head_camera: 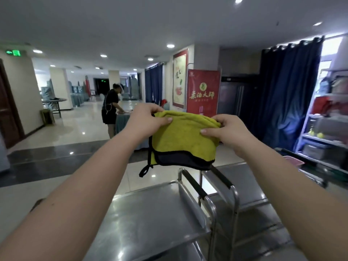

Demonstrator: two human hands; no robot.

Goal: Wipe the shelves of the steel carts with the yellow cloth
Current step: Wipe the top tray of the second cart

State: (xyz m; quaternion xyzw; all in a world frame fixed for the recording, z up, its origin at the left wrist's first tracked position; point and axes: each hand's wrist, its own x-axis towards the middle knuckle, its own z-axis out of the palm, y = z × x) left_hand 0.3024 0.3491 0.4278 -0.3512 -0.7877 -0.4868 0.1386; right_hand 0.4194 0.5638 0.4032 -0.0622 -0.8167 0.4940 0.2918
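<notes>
Yellow cloth (180,136) hangs in the air at chest height, held up by its top edge between both hands and touching no shelf. The left hand (146,121) pinches the upper left corner and the right hand (231,134) the upper right, fingers (152,108) curled behind the fabric and thumbs pressed on its front, so both are clamped on the cloth. It looks doubled over, with a dark underside (180,161) showing along the bottom and a black hanging loop (146,170) dangling at the lower left. Judging by this, the step in hand is folding or arranging the cloth, and wiping has not begun. Below it stand two steel carts side by side: the left cart (150,219) with its bare top shelf nearest, the right cart (244,185) just beside it. The next move calls for lowering the cloth flat onto a top shelf, probably under one palm. The black-sleeved handles (194,185) rise between the two shelves and would have to be cleared when crossing from one to the other. Beyond the right cart are a pink tray (293,162) and a storage rack (320,140). Farther off are a blue curtain (288,91), a red banner (203,91), and another person (110,108) bent over a far table.
</notes>
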